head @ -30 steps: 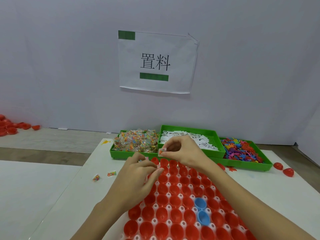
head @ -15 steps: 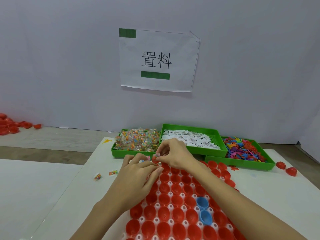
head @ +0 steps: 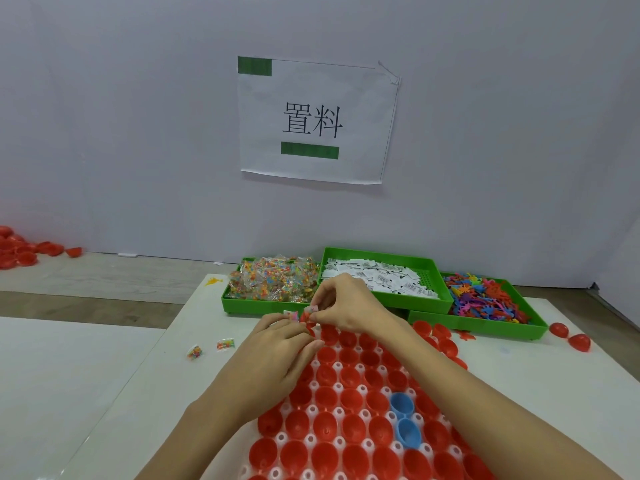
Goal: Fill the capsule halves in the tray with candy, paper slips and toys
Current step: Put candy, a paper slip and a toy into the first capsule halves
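While I watch through the head camera, both hands meet over the far left corner of the white tray [head: 313, 410] of capsule halves [head: 349, 400], which lies on the white bench [head: 571, 393]. My right hand [head: 349, 306] reaches in from the near right, and its grip is a pinch of curled fingertips on a small candy packet [head: 311, 310] just above the far row of red cups. My left hand [head: 273, 362] sits just beside it, fingers curled; a second packet [head: 291, 315] peeks out at its fingertips, so that grip looks closed on candy, though most of the packet is hidden. Nearly every cup in the tray is red; two blue halves [head: 405, 419] sit near the middle right. I cannot tell what lies inside the cups under the hands.

Beyond the tray stand three green bins in a row: wrapped candy [head: 277, 278] on the left, paper slips [head: 377, 278] in the middle, coloured plastic toys [head: 485, 297] on the right. Two stray candy packets [head: 211, 348] lie on the bench left of the tray. Loose red halves [head: 568, 336] rest at the right, and a heap of red shells [head: 24, 249] lies far left by the wall. A paper sign [head: 317, 121] with two printed characters hangs on the wall above.
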Demonstrator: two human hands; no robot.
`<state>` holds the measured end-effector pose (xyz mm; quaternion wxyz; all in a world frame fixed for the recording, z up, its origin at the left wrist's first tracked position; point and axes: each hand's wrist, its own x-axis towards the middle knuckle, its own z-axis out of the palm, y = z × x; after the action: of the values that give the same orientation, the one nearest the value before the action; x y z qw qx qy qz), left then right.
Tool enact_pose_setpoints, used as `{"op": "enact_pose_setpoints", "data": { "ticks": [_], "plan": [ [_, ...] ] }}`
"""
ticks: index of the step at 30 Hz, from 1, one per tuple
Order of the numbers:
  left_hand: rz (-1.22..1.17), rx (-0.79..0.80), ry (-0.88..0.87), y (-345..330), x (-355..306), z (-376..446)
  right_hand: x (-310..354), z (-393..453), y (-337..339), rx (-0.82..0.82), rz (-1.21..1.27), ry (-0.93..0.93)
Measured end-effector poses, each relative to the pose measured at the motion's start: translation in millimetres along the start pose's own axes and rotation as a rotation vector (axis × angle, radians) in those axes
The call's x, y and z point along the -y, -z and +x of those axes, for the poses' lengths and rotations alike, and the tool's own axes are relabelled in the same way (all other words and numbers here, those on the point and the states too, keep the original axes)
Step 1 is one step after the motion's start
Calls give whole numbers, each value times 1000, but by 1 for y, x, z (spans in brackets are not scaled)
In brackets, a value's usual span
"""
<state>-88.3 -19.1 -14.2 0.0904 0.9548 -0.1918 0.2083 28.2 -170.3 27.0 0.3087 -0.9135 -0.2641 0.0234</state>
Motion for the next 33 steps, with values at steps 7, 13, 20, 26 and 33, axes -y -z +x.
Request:
{"op": "enact_pose_setpoints", "data": {
  "ticks": [7,13,20,26,33],
  "plan": [
    [108,-101,-123,6,2,0,2,0,0,41,-6,94],
    [124,-90,-173,5,9,2,2,0,-2,45,31,37],
    [124,-110,-219,1,13,4,4,0,-2,41,-26,14],
    [146,-96,-244,3,13,3,8,1,6,134,-73,67],
    [113,-100,-231,6,11,3,9,3,1,94,-66,46]
  ]
}}
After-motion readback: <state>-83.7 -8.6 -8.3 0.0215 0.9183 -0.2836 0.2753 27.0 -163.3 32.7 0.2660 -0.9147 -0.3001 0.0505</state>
